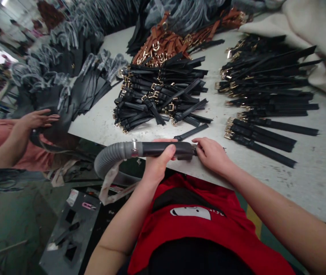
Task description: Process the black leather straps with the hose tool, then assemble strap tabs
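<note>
Although I follow this work only from a distance, I can see that one piece is in treatment and many others lie aside; the left grip (pixel 159 163) is wrapped around a black nozzle (pixel 153 149), which is joined by a metal clamp (pixel 134 148) to a grey ribbed hose (pixel 108 154); the right grip (pixel 213 153) is narrow and stands just at the mouth of the nozzle, where a small dark piece (pixel 195 152) shows, but I cannot tell whether it is really pinched; I take this piece for a strap end, so I judge that the work on it is not yet finished; on the surface (pixel 216 107) black straps with gold buckles (pixel 153 86) lie in two groups, a crowded left pile (pixel 137 105) and a more orderly right group (pixel 280 91); a single strap (pixel 191 132) lies just beyond the nozzle; if one group is done and the other is waiting, we are somewhere in the middle, but which is which I cannot decide; the brown straps (pixel 167 44) behind the left pile are untouched by both grips
</note>
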Motion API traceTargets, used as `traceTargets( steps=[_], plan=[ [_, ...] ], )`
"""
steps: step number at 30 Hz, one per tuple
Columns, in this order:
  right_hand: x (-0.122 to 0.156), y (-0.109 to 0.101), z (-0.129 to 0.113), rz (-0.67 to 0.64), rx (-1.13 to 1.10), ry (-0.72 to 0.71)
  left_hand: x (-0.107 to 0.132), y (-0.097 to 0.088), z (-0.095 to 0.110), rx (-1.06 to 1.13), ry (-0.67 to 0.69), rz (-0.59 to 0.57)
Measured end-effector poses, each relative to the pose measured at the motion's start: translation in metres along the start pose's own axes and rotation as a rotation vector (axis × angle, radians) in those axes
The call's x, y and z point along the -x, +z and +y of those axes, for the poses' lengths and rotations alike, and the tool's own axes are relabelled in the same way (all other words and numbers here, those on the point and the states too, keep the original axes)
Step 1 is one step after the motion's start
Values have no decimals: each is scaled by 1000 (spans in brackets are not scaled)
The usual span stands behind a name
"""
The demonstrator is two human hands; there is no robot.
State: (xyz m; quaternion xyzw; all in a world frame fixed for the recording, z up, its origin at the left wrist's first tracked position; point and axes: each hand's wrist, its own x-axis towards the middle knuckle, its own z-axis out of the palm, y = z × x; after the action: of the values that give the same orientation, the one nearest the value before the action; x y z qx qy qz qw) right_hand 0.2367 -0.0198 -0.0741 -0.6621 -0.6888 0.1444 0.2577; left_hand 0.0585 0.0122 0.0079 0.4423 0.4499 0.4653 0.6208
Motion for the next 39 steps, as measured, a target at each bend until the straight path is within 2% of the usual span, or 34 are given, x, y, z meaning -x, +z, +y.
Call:
traceTargets(
  steps=[3,8,12,18,21,24,29,39],
  plan=[
    [0,0,0,0,2,14,-1,-1,1,-15,-17,-55],
    [0,0,0,-13,4,4,-2,-7,2,-11,23,7],
    [0,0,0,-1,14,12,-1,-4,-6,24,5,-34],
    [3,-2,-3,-9,11,-25,-5,-31,-1,133,-33,104],
    [3,-5,-3,-55,-13,-109,-3,-38,-2,169,-38,96],
    [0,-7,-3,-138,-23,-171,0,-38,-4,190,-52,60],
    [-7,-9,-4,-255,-22,-170,3,-37,-5,201,-51,42],
    [-7,-11,-3,-276,-64,-193,4,-37,-6,186,-61,64]
  ],
)
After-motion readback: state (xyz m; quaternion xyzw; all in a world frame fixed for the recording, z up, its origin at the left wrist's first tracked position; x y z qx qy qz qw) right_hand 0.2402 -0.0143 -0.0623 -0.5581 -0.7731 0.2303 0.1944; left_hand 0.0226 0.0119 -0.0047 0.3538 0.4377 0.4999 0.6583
